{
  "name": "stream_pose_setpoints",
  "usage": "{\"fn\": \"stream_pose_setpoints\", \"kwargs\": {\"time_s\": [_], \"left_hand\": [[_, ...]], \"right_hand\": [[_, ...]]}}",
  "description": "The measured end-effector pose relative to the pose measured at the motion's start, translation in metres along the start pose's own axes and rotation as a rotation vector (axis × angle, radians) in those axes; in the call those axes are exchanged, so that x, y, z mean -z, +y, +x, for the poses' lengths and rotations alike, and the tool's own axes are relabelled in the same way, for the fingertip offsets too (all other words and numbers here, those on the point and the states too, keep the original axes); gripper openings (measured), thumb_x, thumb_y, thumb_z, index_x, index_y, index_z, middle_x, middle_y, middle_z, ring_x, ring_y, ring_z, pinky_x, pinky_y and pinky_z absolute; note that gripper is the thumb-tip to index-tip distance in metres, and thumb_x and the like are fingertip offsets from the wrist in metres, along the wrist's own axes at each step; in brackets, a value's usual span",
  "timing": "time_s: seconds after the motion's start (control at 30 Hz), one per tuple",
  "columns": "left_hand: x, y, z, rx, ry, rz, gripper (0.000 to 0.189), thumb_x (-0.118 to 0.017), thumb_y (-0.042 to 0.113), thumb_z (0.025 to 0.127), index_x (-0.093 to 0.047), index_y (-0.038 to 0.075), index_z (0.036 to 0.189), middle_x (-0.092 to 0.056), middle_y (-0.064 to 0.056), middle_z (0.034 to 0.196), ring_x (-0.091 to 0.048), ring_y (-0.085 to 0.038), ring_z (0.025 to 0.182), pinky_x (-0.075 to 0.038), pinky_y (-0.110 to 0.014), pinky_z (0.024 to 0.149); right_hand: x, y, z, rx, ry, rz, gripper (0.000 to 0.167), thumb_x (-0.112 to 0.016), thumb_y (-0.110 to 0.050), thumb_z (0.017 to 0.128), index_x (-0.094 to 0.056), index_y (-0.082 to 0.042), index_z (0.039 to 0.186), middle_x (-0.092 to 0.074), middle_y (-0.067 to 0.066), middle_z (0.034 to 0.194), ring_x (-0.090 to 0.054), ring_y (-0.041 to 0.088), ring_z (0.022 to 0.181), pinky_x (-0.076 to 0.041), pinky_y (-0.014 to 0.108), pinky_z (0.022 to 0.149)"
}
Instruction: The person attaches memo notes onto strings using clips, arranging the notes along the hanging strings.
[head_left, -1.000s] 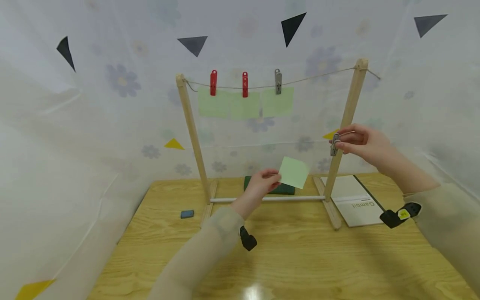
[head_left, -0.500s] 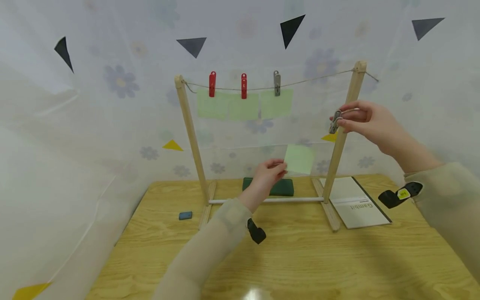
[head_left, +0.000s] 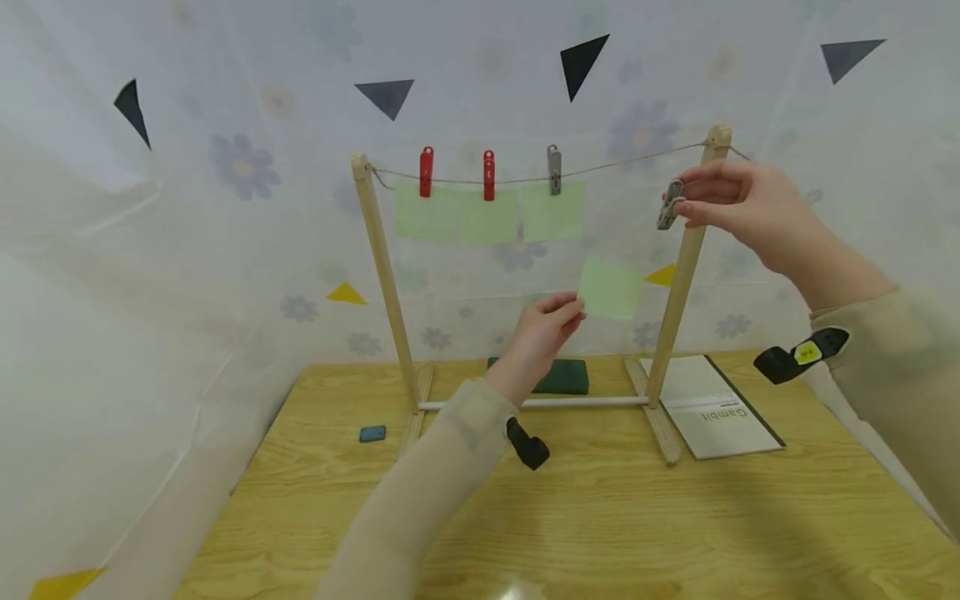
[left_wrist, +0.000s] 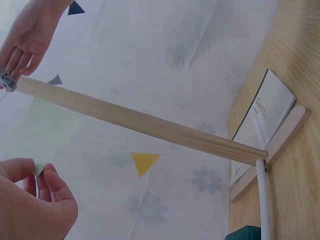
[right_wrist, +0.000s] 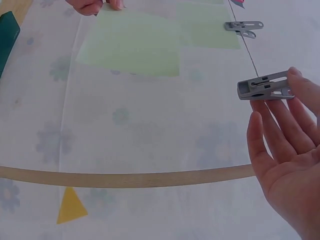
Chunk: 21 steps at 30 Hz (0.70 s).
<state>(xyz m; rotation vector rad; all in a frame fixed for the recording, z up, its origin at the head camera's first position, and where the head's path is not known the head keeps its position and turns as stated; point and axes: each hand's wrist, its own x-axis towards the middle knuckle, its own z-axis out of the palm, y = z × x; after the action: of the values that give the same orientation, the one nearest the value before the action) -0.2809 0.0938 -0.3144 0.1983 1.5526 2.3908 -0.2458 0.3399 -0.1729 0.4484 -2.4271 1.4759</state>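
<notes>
My left hand (head_left: 542,337) pinches a pale green paper square (head_left: 611,288) by its left edge, below the string (head_left: 630,162). Higher up by the right post, my right hand (head_left: 753,212) holds a grey clothespin (head_left: 670,205) between thumb and fingers. In the right wrist view that clothespin (right_wrist: 265,86) lies between thumb and fingertips, apart from the string. Two red clothespins (head_left: 426,172) and one grey clothespin (head_left: 555,171) hold three green paper squares (head_left: 489,217) on the string, left of my hands.
A wooden frame with a left post (head_left: 386,275), right post (head_left: 678,292) and white crossbar (head_left: 585,402) stands on the table (head_left: 600,517). Behind it lies a dark green case (head_left: 562,377). A notebook (head_left: 716,408) sits at right, a small blue block (head_left: 372,433) at left.
Both hands have risen. The left carried the paper square up and slightly right; the right lifted the grey clothespin towards the string's height. The hanging squares stay put.
</notes>
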Motion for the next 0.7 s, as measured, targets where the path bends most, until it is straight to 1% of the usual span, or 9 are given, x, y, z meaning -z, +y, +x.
{"fn": "stream_pose_setpoints", "kwargs": {"time_s": [0.17,0.27,0.37,0.53,0.63,0.7], "left_hand": [[-0.010,0.004,0.003,-0.010,0.004,-0.062,0.030,-0.062,0.003,0.096,-0.064,-0.002,0.126,-0.062,-0.011,0.121,-0.063,-0.020,0.105,-0.042,-0.038,0.111],[-0.017,0.008,0.005,-0.021,0.017,-0.100,0.029,-0.063,0.001,0.095,-0.065,-0.003,0.124,-0.064,-0.011,0.118,-0.064,-0.019,0.100,-0.043,-0.038,0.110],[-0.022,0.012,0.006,-0.046,0.041,-0.126,0.027,-0.064,0.000,0.094,-0.068,-0.002,0.120,-0.066,-0.008,0.111,-0.064,-0.014,0.089,-0.047,-0.036,0.106],[-0.031,0.020,0.008,-0.097,0.071,-0.145,0.027,-0.065,-0.002,0.092,-0.069,-0.003,0.119,-0.068,-0.005,0.107,-0.064,-0.012,0.084,-0.048,-0.036,0.105],[-0.035,0.023,0.008,-0.110,0.094,-0.163,0.026,-0.066,-0.002,0.092,-0.069,-0.003,0.118,-0.068,-0.006,0.108,-0.064,-0.012,0.084,-0.047,-0.037,0.106],[-0.038,0.025,0.007,-0.115,0.110,-0.181,0.026,-0.066,-0.003,0.092,-0.070,-0.003,0.117,-0.068,-0.006,0.108,-0.064,-0.012,0.084,-0.049,-0.036,0.104]], "right_hand": [[0.003,-0.008,0.009,0.004,0.006,0.118,0.025,-0.067,-0.010,0.094,-0.065,-0.016,0.117,-0.073,-0.015,0.098,-0.070,0.000,0.088,-0.054,0.013,0.076],[0.005,-0.013,0.014,0.026,0.017,0.167,0.024,-0.067,-0.008,0.093,-0.065,-0.014,0.116,-0.073,-0.012,0.099,-0.070,0.002,0.087,-0.055,0.015,0.074],[0.005,-0.018,0.020,0.049,0.036,0.200,0.026,-0.068,-0.006,0.092,-0.065,-0.012,0.118,-0.072,-0.010,0.102,-0.069,0.004,0.086,-0.056,0.016,0.074],[0.004,-0.027,0.029,0.051,0.056,0.213,0.031,-0.068,-0.008,0.092,-0.063,-0.010,0.123,-0.070,-0.010,0.104,-0.068,0.005,0.088,-0.056,0.015,0.073],[0.002,-0.032,0.034,0.038,0.062,0.192,0.035,-0.067,-0.011,0.093,-0.060,-0.008,0.127,-0.069,-0.010,0.104,-0.068,0.004,0.088,-0.055,0.013,0.074],[0.001,-0.035,0.038,0.026,0.068,0.160,0.038,-0.067,-0.014,0.093,-0.059,-0.008,0.130,-0.067,-0.011,0.105,-0.067,0.003,0.087,-0.054,0.012,0.074]]}}
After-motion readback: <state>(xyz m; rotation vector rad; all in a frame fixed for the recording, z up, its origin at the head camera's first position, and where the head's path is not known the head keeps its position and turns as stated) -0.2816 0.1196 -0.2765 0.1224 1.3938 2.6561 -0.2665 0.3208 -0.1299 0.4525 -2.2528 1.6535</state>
